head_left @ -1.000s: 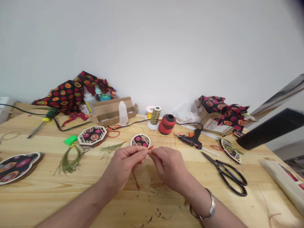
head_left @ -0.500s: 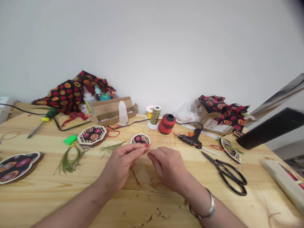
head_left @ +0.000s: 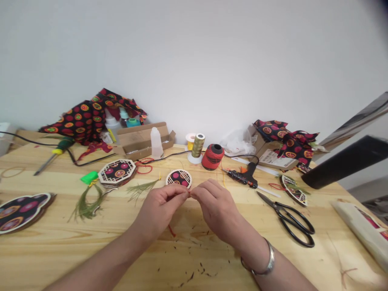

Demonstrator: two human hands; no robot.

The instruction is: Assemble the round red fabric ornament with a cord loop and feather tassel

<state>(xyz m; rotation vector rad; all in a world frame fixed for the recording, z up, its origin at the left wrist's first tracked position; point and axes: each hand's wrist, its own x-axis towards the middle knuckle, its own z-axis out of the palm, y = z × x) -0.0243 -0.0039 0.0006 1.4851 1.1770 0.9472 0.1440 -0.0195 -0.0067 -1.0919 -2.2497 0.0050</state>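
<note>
My left hand (head_left: 163, 206) pinches a red cord (head_left: 171, 231), whose loose end hangs below its fingers. Fingertip to fingertip with it, my right hand (head_left: 215, 208) is closed in a pinch on the same cord, a bit of red showing between the two. Just behind the fingers lies a round wooden-framed ornament (head_left: 178, 178) with dark patterned fabric and lattice. Whether the cord is joined to it is hidden by my hands. A green tassel (head_left: 142, 188) lies to the left of the ornament.
Black scissors (head_left: 287, 220) and a glue gun (head_left: 245, 176) lie to the right. Thread spools, a red one (head_left: 213, 156) among them, stand behind my hands. Octagonal ornaments (head_left: 117, 171) and a screwdriver (head_left: 54, 154) are on the left. Dark scraps litter the wood in front.
My right hand has moved in slightly so its fingertips meet those of my left. Less of the red cord shows at the fingertips and below the left hand.
</note>
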